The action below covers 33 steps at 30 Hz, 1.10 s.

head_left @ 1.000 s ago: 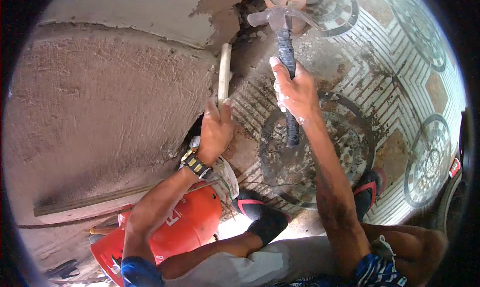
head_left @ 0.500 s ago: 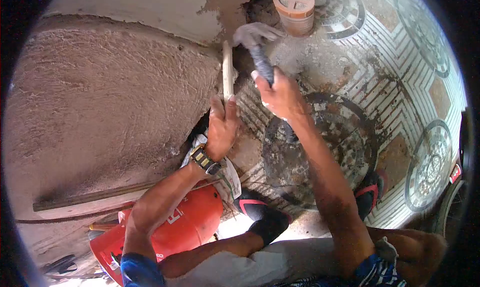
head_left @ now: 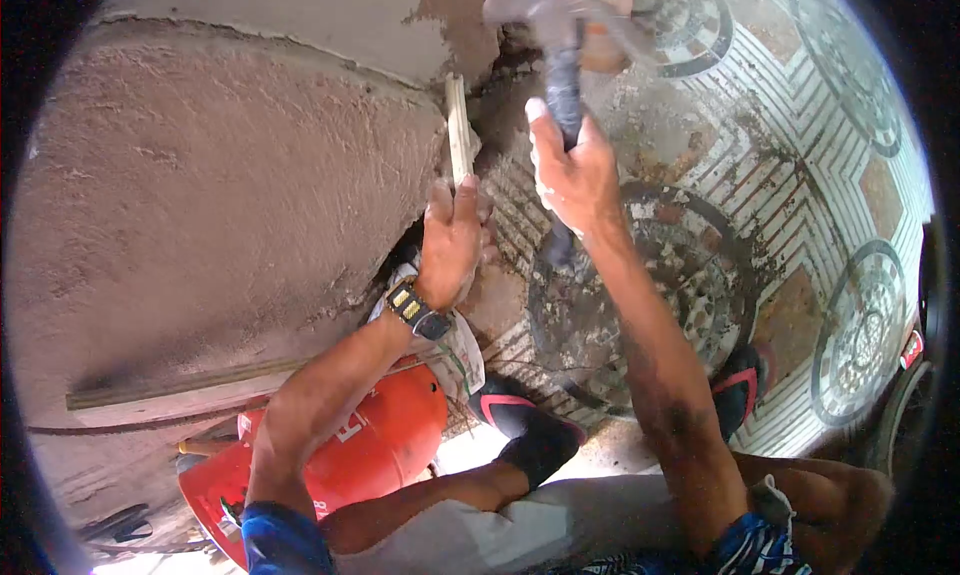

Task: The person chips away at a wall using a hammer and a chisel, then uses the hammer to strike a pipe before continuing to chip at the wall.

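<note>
My left hand (head_left: 452, 243) grips the lower end of a narrow wooden strip (head_left: 458, 125), fingers closed around it. The strip stands along the edge of a rough plastered surface (head_left: 240, 195), its top near a corner. In my right hand (head_left: 580, 180) is a claw hammer (head_left: 563, 87), held by its dark wrapped handle. Its blurred head is raised above and to the right of the strip's top, apart from it. Whitish residue marks my right thumb and fingers.
Behind the hammer head stands an orange-brown container (head_left: 605, 53), partly hidden. A red rounded container (head_left: 395, 420) and a wooden board (head_left: 190, 405) lie below my left arm. Patterned floor tiles (head_left: 800, 135) spread right, with dirt on them. Part of a wheel (head_left: 900, 425) shows far right.
The hammer has moved up and to the right, away from the strip's top, with my right hand. My left hand still holds the strip, which leans slightly differently.
</note>
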### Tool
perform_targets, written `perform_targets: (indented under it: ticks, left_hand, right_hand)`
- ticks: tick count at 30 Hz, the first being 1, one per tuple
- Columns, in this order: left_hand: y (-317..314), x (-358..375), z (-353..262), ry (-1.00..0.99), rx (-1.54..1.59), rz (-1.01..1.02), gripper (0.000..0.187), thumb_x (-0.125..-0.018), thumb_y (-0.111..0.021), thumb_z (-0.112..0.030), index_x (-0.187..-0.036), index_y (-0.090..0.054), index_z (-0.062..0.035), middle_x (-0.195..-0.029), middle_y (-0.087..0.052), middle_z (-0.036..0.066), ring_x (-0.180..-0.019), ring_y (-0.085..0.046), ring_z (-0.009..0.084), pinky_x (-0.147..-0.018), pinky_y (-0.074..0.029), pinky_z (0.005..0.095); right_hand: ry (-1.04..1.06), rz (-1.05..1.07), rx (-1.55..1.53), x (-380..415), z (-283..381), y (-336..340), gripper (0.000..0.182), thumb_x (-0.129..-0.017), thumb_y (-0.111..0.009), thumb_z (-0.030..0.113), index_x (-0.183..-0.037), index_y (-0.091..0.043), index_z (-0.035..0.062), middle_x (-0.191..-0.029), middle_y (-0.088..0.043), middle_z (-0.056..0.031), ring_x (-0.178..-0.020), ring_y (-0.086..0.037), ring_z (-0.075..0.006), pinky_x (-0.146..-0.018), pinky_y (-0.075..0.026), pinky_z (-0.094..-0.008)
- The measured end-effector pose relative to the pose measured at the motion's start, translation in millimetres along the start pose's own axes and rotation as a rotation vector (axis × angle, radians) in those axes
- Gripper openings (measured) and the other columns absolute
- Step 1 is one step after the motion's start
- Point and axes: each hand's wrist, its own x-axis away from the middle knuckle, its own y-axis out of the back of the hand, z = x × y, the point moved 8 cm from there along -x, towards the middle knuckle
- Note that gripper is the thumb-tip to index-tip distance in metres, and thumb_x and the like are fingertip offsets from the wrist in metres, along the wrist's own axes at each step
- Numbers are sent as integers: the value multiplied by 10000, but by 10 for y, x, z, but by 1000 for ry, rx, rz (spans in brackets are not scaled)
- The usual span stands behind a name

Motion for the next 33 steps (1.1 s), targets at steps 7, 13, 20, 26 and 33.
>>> perform_targets:
  ticks: [7,13,20,26,33]
  left_hand:
    - [-41,-42,-77,48,95,1,292,-986,-490,-390,-1048,-486,-104,-748,-479,-11,-541,-427,74,-430,-351,231]
    - [-33,-68,-16,-57,-140,1,317,-985,-490,-387,-1021,-458,-75,-704,-489,31,-515,-462,119,-412,-370,285]
    - [189,-285,191,-263,-589,-21,383,-981,-478,-342,-1051,-422,30,-664,-517,256,-606,-513,423,-562,-405,473]
    - [238,-247,72,-425,-724,-67,398,-973,-485,-343,-1029,-431,47,-685,-524,262,-615,-524,418,-570,-397,481]
    - [399,-476,478,-359,-652,30,396,-970,-471,-316,-1051,-422,69,-708,-536,290,-659,-562,437,-585,-417,489]
  right_hand:
    - [-118,131,466,-187,5,33,400,-893,-601,406,-922,-595,7,-751,-641,-208,-718,-650,-312,-663,-499,-384]
    - [-59,45,39,-70,263,218,479,-876,-623,482,-860,-574,6,-622,-595,-77,-546,-573,-165,-543,-470,-333]
    - [-166,30,-15,157,138,352,402,-897,-630,416,-852,-556,24,-632,-557,-32,-550,-532,-132,-528,-449,-320]
    - [25,-110,-240,299,215,311,230,-895,-661,239,-866,-556,36,-645,-554,-5,-557,-491,-86,-516,-429,-284]
    - [-194,107,421,188,-718,-28,411,-872,-613,395,-915,-586,-13,-693,-612,-197,-651,-617,-335,-660,-487,-432]
